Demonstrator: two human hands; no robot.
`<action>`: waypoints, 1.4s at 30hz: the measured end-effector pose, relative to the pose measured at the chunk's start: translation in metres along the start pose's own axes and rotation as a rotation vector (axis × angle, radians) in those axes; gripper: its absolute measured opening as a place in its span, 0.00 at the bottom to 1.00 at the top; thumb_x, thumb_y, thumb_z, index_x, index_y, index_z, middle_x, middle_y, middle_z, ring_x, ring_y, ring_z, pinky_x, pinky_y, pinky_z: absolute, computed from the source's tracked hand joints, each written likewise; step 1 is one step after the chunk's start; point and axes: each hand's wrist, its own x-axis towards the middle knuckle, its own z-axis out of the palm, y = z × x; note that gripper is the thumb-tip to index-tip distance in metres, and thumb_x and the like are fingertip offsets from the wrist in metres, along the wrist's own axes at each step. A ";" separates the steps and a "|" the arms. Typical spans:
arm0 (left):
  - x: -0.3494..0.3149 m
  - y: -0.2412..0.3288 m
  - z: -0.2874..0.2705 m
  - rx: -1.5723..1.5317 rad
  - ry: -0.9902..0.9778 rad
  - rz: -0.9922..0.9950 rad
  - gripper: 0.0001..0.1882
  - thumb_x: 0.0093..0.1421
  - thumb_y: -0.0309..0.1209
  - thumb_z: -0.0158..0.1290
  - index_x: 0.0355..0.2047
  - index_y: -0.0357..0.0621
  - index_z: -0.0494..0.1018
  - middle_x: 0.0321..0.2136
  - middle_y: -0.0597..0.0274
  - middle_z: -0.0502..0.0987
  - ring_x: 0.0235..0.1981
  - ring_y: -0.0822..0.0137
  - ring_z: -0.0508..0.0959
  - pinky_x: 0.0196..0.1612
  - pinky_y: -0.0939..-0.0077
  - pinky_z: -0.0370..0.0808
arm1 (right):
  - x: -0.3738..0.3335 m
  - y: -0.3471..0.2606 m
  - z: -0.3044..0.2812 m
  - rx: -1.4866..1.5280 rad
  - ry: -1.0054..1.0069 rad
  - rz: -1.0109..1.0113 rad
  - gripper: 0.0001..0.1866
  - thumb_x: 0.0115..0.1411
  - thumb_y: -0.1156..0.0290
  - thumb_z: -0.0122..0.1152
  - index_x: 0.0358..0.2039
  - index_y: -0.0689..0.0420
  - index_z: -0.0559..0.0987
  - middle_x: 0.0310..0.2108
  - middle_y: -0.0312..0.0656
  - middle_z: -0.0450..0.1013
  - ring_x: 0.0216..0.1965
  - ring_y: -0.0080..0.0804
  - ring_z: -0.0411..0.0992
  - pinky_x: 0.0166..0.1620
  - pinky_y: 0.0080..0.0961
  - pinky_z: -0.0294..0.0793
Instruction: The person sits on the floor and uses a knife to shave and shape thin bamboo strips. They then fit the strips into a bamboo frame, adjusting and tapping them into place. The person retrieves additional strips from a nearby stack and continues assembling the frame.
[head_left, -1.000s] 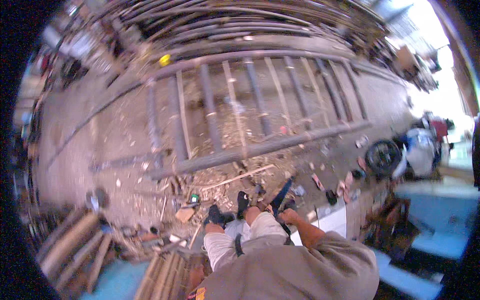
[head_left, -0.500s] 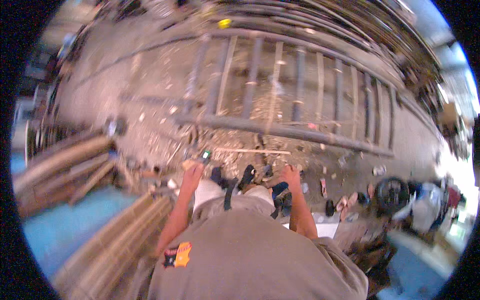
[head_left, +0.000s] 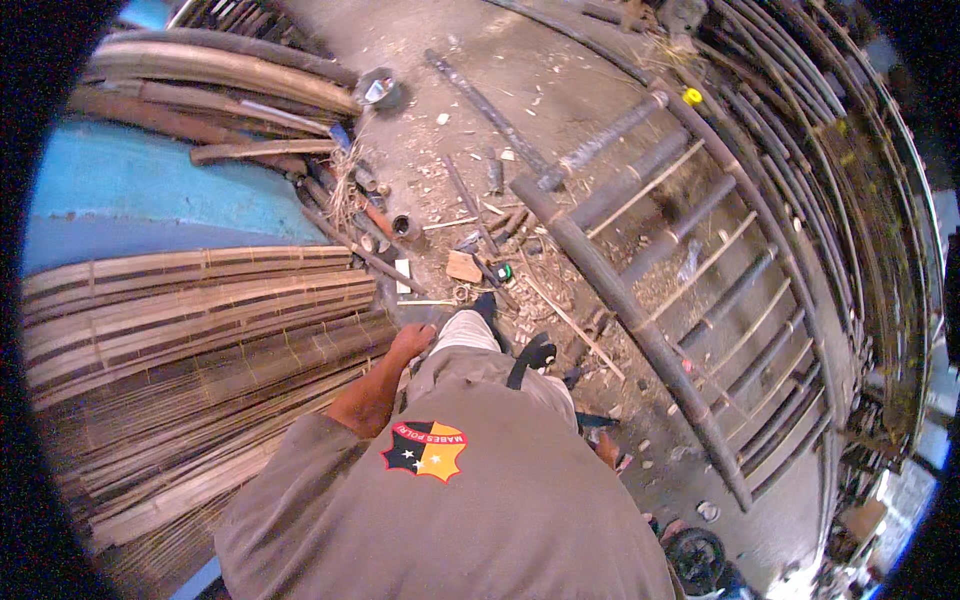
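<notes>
My left hand [head_left: 412,342] rests beside my pale-trousered left thigh, its fingers curled in and nothing visible in them. My right hand [head_left: 606,448] shows only in part past the edge of my shirt; its fingers are mostly hidden, and a dark thing [head_left: 597,421] lies close by it. Ahead of my knees are a wooden block [head_left: 463,266] and a small black-and-green device [head_left: 503,272] among wood chips. A black object with pale spots [head_left: 537,352] shows between my legs. Ahead to the right lies a ladder-like frame of dark bamboo poles [head_left: 640,335] with thin pale slats.
Slatted bamboo panels [head_left: 200,290] lie along my left, with a blue surface [head_left: 130,185] and split bamboo lengths [head_left: 220,75] beyond. A bucket [head_left: 380,92] stands ahead. Long poles [head_left: 775,130] line the far right, with a yellow roll [head_left: 692,96] near them. A wheel [head_left: 694,560] is at lower right.
My view has swung left, so the bamboo frame now sits tilted on the right and the panels fill the left. My right hand has gone mostly behind my shirt.
</notes>
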 end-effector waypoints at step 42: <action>0.318 -0.099 -0.408 -0.866 0.722 -0.184 0.25 0.66 0.49 0.44 0.38 0.36 0.77 0.32 0.48 0.82 0.36 0.57 0.82 0.42 0.61 0.75 | 0.578 -0.770 -0.449 0.718 -0.067 -0.271 0.17 0.71 0.56 0.47 0.38 0.59 0.74 0.30 0.44 0.76 0.27 0.34 0.77 0.26 0.32 0.79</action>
